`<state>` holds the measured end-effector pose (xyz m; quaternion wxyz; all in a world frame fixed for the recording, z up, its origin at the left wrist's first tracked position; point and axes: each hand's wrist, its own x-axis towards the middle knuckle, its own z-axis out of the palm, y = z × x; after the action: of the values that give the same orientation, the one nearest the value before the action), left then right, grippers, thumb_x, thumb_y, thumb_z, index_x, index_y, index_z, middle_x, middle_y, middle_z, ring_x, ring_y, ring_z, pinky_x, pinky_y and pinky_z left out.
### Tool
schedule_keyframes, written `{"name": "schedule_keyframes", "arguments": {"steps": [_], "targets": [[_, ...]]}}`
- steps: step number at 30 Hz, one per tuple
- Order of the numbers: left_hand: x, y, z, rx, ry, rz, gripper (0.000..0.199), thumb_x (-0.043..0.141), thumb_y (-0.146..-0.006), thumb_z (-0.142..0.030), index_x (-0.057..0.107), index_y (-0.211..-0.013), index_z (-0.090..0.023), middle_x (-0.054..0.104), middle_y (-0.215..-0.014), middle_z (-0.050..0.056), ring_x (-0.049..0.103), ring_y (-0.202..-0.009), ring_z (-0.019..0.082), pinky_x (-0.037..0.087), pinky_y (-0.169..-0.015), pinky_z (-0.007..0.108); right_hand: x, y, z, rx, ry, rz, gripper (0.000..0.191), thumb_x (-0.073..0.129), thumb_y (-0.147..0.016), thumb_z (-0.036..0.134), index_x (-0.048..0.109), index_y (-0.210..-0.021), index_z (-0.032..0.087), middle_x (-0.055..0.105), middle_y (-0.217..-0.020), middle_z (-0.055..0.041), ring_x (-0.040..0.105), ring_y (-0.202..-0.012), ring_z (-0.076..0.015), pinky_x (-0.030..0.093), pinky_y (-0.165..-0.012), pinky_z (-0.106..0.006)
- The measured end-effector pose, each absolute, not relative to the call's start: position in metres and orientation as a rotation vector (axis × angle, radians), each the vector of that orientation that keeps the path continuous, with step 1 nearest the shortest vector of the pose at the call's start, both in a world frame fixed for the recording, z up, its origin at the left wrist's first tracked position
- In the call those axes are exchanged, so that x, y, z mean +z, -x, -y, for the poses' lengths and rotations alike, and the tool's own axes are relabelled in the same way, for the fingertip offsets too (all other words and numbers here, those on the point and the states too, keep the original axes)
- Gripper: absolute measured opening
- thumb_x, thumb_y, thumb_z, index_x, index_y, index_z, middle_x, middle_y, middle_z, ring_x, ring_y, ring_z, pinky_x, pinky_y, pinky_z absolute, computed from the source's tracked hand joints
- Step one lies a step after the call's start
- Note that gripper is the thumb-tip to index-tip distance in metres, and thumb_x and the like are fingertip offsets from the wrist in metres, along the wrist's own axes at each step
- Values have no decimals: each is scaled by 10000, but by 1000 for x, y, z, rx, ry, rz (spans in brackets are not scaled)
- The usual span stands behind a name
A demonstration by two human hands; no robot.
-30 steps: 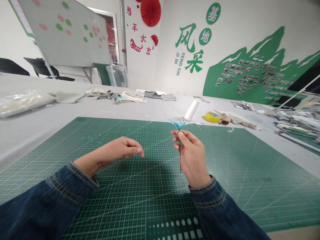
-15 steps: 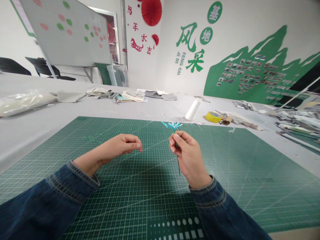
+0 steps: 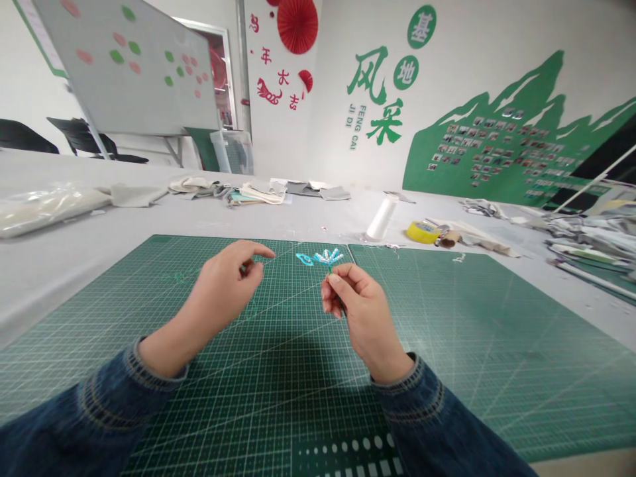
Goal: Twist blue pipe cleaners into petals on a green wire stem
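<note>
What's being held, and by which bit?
The right hand pinches a blue-and-white flowery piece by its green stem, just below the top. The left hand looks empty.

One view, from the wearer's head, facing forward and down! Left hand (image 3: 226,281) and right hand (image 3: 365,311) are close to the lens, over the cutting mat (image 3: 298,377), both its far corners in shot, and the look carries past its far edge, across the table (image 3: 223,222), to the distant wall (image 3: 335,73)!
</note>
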<state>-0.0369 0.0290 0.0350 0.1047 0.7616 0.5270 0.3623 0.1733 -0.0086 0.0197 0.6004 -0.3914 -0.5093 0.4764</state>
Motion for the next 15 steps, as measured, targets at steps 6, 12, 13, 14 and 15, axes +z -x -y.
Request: {"name": "schedule_keyframes", "arguments": {"steps": [6,12,13,14,15], "targets": [[26,-11,2,745,-1547,-827,401,559,-850,-353,475,-1209,-197,637,-1055,79,567,-613,109,339,-427,209,17,-169,11,1100,901,1261,131,556,-895,276,546,-784,208,593,-642,38,516,-497,-92,364,-436,-217],[19,-10,-2,751,-1671,-940,263,504,-909,-417,578,-990,-179,556,-706,-23,451,-554,93,339,-495,222,17,-170,10,1043,959,1250,123,542,-894,275,533,-788,213,628,-680,20,560,-529,-115,381,-448,-234],[19,-8,-3,794,-1779,-1005,240,500,-917,-405,596,-931,-185,562,-702,-23,473,-585,103,360,-527,231,17,-171,9,989,1003,1269,122,538,-895,269,532,-787,214,639,-695,14,567,-538,-119,387,-459,-240],[20,-7,-3,830,-1903,-1062,229,495,-927,-385,610,-883,-192,576,-708,-21,497,-619,114,381,-564,241,16,-172,9,918,1055,1302,120,532,-899,261,533,-789,215,646,-702,12,566,-539,-120,396,-479,-249],[20,-6,-2,862,-2041,-1110,225,488,-938,-361,622,-860,-198,594,-723,-18,518,-653,124,398,-599,250,16,-173,9,828,1111,1349,120,528,-902,251,538,-788,217,648,-700,13,560,-538,-121,403,-503,-258]]}}
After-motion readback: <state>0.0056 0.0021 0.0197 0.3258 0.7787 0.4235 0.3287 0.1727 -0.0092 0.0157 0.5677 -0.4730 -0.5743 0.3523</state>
